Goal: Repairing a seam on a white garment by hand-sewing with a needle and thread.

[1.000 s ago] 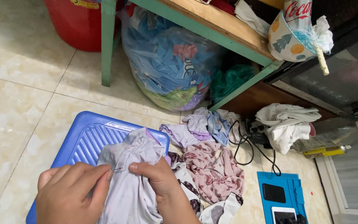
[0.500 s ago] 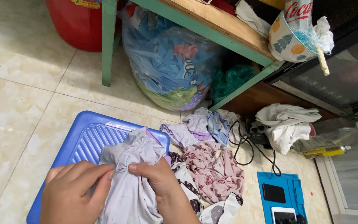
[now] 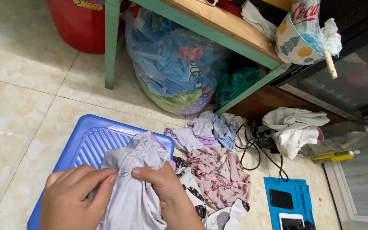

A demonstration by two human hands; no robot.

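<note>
- we see a pale lilac garment [image 3: 135, 191], thin and crumpled, with a brighter purple edge at its top; it's bunched into a soft ridge and drapes down to the bottom edge of the view.
- it lies over the near right corner of a blue ribbed plastic lid [image 3: 84, 147] on the tiled floor [image 3: 18, 98], right under both hands.
- our left hand [image 3: 75, 200] is curled, thumb and forefinger pinched together on a fold of the cloth; a thin needle-like glint shows at the fingertips [image 3: 115, 176], too small to be sure of.
- our right hand [image 3: 162, 185] is clenched on the garment from the other side, thumb flat along the top of the fold, the other fingers tucked under the fabric and hidden.
- the two thumb tips almost meet, so the gripped fold sits between them; the rest of the garment hangs below the fingers.
- just right of it: a patterned dark-and-white cloth [image 3: 190, 187], a pink printed cloth [image 3: 220, 176], and small lilac and blue pieces [image 3: 209, 132].
- further off: a clear bag of clothes [image 3: 175, 68] under a green-framed wooden table [image 3: 218, 25], a red bucket [image 3: 79, 25], a white cloth heap [image 3: 294, 130], a black cable [image 3: 256, 149], a blue mat [image 3: 288, 200] with two phones.
</note>
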